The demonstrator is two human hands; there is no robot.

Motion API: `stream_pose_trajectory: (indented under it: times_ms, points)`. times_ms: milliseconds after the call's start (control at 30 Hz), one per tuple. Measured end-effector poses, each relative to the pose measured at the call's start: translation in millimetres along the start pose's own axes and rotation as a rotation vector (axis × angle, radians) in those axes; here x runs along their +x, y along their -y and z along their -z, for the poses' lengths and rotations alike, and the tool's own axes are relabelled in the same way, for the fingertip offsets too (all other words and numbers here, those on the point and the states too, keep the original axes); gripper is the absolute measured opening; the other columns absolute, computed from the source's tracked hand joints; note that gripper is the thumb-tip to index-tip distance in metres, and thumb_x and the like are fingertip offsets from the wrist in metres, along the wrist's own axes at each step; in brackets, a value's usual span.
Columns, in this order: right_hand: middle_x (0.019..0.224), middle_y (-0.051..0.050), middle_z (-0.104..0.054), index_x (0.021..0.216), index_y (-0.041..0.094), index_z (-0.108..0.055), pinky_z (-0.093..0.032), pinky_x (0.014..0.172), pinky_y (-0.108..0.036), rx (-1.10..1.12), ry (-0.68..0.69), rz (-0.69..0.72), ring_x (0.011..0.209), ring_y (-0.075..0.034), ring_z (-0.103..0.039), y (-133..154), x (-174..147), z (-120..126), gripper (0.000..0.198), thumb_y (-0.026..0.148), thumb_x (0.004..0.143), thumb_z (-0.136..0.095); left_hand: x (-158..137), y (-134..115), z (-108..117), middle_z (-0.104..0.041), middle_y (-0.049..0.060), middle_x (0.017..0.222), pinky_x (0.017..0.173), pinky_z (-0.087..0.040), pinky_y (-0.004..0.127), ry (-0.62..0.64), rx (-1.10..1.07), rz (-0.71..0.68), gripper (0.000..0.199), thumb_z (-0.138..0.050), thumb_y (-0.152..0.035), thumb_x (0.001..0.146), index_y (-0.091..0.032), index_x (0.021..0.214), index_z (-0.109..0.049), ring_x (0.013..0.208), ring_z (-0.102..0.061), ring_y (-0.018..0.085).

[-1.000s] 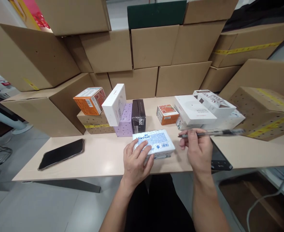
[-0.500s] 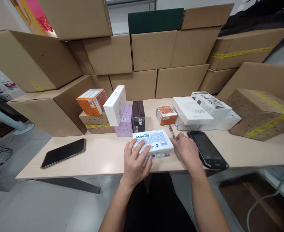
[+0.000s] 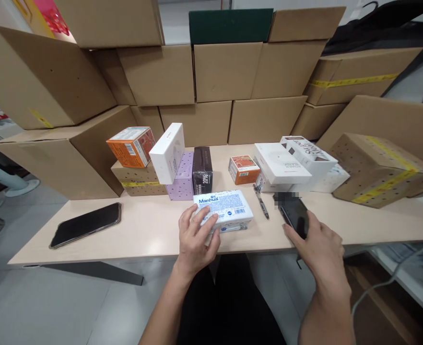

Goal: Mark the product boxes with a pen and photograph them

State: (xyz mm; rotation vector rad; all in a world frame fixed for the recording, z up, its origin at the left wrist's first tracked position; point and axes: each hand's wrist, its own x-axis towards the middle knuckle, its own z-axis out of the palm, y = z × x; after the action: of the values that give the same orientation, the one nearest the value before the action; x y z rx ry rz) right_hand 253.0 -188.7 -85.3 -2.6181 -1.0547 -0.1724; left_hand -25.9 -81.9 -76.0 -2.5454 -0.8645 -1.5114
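Left hand (image 3: 196, 235) spread flat on Manhua box (image 3: 223, 209), keep it pinned; right hand (image 3: 319, 244) just right of box, fingers closing around dark handheld device (image 3: 295, 215), lift it level

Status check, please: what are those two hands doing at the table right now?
Left hand flat on Manhua pack. Right hand on dark phone. Pen lies between them.

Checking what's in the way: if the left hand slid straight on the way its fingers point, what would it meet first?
The left hand already rests on the Manhua pack; beyond it, probably the dark upright box.
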Motion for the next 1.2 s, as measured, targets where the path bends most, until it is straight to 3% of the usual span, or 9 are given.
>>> stream_pose_trajectory:
  times_ms: [200,367,533,667,767,1200]
  points:
    - [0.120,-0.027,-0.061,0.138,0.003,-0.050,-0.040,0.100,-0.054,0.251,-0.159,0.013,0.116,-0.041,-0.055,8.2,-10.8,-2.9,0.080,0.058,0.081,-0.050,2.3,0.1,-1.0,-0.063,0.011,0.129,0.106,-0.044,0.056,0.017,0.012,0.032,0.043,-0.065,-0.017,0.081,-0.022,0.124,-0.060,0.131,-0.047,0.033]
    - [0.134,-0.020,-0.058,0.141,0.013,-0.049,-0.044,0.102,-0.050,0.575,-0.278,0.001,0.122,-0.036,-0.056,29.5,-42.9,13.3,0.079,0.058,0.077,-0.062,2.5,-0.9,-1.2,-0.063,0.012,0.129,0.106,-0.044,0.056,0.009,0.010,0.043,0.041,-0.065,-0.018,0.082,-0.021,0.123,-0.060,0.132,-0.047,0.033]
    - [0.138,-0.014,-0.055,0.145,0.021,-0.043,-0.046,0.103,-0.048,0.782,-0.287,0.266,0.124,-0.030,-0.056,76.4,-70.9,20.1,0.072,0.047,0.082,-0.067,2.8,-1.0,-1.5,-0.063,0.012,0.128,0.106,-0.045,0.056,-0.001,-0.021,0.052,0.043,-0.062,-0.018,0.084,-0.022,0.127,-0.058,0.133,-0.048,0.032]
    - [0.137,-0.017,-0.053,0.145,0.022,-0.041,-0.046,0.103,-0.054,0.771,-0.373,0.464,0.127,-0.032,-0.052,113.5,-78.7,7.9,0.068,0.039,0.084,-0.067,2.8,1.8,-1.7,-0.065,0.013,0.125,0.104,-0.048,0.054,-0.029,-0.098,0.087,0.047,-0.058,-0.018,0.087,-0.021,0.134,-0.052,0.130,-0.052,0.031]
    - [0.134,-0.020,-0.053,0.144,0.019,-0.042,-0.045,0.102,-0.059,0.715,-0.447,0.489,0.126,-0.034,-0.051,127.3,-79.6,-3.4,0.067,0.037,0.085,-0.068,1.9,3.9,-2.1,-0.065,0.013,0.125,0.103,-0.049,0.054,-0.042,-0.133,0.117,0.049,-0.056,-0.018,0.089,-0.021,0.138,-0.050,0.128,-0.053,0.030]
    - [0.135,-0.022,-0.051,0.144,0.016,-0.042,-0.043,0.105,-0.057,0.704,-0.441,0.496,0.128,-0.034,-0.048,125.2,-77.3,-11.3,0.071,0.037,0.083,-0.070,4.8,1.3,0.6,-0.055,0.013,0.129,0.110,-0.039,0.052,0.102,-0.112,0.113,0.054,-0.057,-0.021,0.089,-0.019,0.142,-0.045,0.130,-0.042,0.030]
